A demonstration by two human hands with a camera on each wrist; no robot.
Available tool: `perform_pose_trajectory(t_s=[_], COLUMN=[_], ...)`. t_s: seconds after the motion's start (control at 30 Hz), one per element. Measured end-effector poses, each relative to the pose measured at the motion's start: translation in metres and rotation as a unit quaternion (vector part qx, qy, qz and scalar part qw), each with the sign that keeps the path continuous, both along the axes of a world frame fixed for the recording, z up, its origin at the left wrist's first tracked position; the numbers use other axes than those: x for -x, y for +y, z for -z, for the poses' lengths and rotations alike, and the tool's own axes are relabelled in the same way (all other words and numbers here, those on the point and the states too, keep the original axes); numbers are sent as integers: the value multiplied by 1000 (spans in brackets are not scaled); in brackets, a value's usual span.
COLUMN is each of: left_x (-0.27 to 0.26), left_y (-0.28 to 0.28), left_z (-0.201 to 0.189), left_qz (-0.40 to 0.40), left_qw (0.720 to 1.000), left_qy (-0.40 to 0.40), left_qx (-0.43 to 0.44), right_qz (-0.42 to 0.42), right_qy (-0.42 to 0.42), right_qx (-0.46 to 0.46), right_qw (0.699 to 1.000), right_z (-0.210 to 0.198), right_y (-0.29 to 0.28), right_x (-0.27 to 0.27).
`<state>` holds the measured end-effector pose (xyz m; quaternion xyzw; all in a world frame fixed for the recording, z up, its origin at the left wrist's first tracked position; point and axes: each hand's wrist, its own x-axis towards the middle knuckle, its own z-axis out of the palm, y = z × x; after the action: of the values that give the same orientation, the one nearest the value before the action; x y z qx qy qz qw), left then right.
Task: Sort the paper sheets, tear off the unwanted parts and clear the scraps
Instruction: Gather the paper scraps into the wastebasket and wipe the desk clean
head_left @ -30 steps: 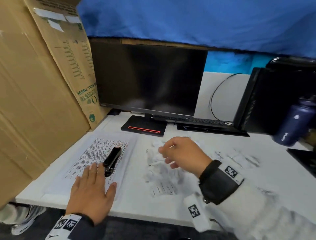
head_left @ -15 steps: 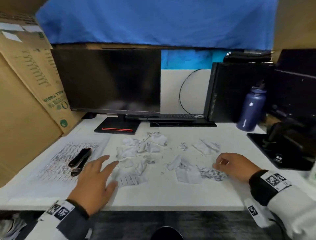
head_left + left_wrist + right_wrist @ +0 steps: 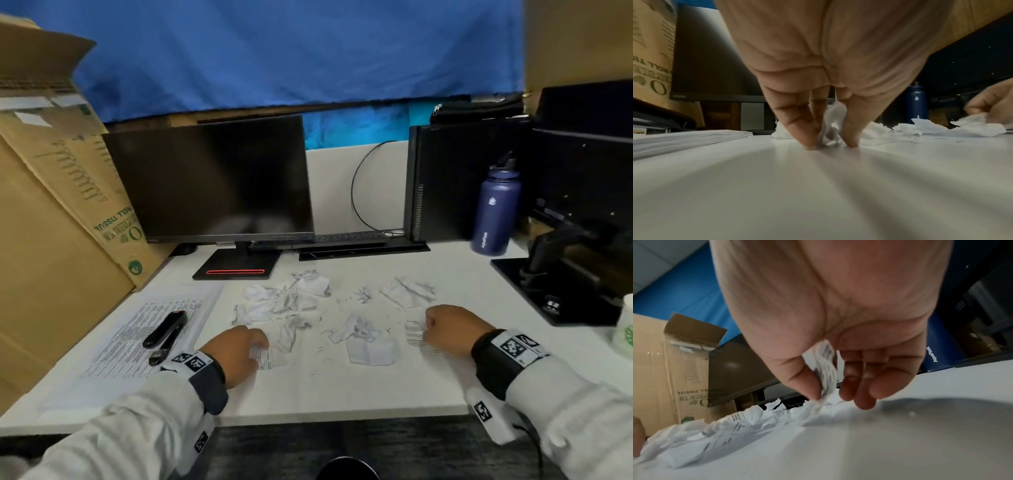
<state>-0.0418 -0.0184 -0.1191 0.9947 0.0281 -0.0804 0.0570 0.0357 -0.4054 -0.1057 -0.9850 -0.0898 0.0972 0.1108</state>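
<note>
Both hands pinch paper: the left hand (image 3: pixel 239 349) and right hand (image 3: pixel 448 329) each clamp a scrap (image 3: pixel 825 369); tiny bits (image 3: pixel 329 359) may scatter off the desk (image 3: pixel 342 394).

Crumpled torn scraps (image 3: pixel 294 301) litter mid-desk; the printed sheets (image 3: pixel 144 339) lie flat in a stack at left

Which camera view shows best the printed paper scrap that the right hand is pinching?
The right wrist view: the printed paper scrap hangs close-up in the right hand's grip. The head view shows only its striped edge; the left wrist view, a distant blur.
</note>
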Motion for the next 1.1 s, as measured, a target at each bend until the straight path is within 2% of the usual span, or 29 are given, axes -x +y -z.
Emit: perform_pose_trajectory(t_s=[0.2,0.33,0.43,0.5,0.6,0.63,0.67,0.7,0.77,0.8,0.97,1.1], left_x=[-3,-12,-24,-30,-36,-36,-36,-36,-35,-35,-46,-62], left_y=[6,17,28,30,14,3,-7,-17,-35,-41,-69,-79], left_z=[-15,-38,-50,-53,-55,-57,-58,-60,-58,-52,-19,-10], left_qz=[-41,-104,-148,-187,-257,-265,-263,-249,-157,-111,-65,-32], left_qw=[994,983,961,942,891,891,904,929,975,986,995,997], left_qy=[-46,-59,-61,-56,-31,-21,-16,-9,-2,-5,46,62], left_qx=[87,142,226,273,372,368,336,273,158,128,63,13], right_qz=[73,64,41,30,34,43,54,64,78,82,71,56], right_qy=[-94,-76,-37,-43,-44,-38,-33,-31,-27,-25,-29,-51], right_qx=[-130,-123,-62,-26,3,5,6,11,28,41,71,16], right_qw=[984,988,997,998,998,998,998,997,996,995,995,997], right_z=[-6,-14,-21,-23,-24,-24,-23,-22,-16,-11,2,-10], right_y=[-7,-3,2,5,13,16,20,23,29,32,37,32], right_x=[-2,-13,-31,-48,-74,-82,-88,-93,-102,-106,-107,-101])
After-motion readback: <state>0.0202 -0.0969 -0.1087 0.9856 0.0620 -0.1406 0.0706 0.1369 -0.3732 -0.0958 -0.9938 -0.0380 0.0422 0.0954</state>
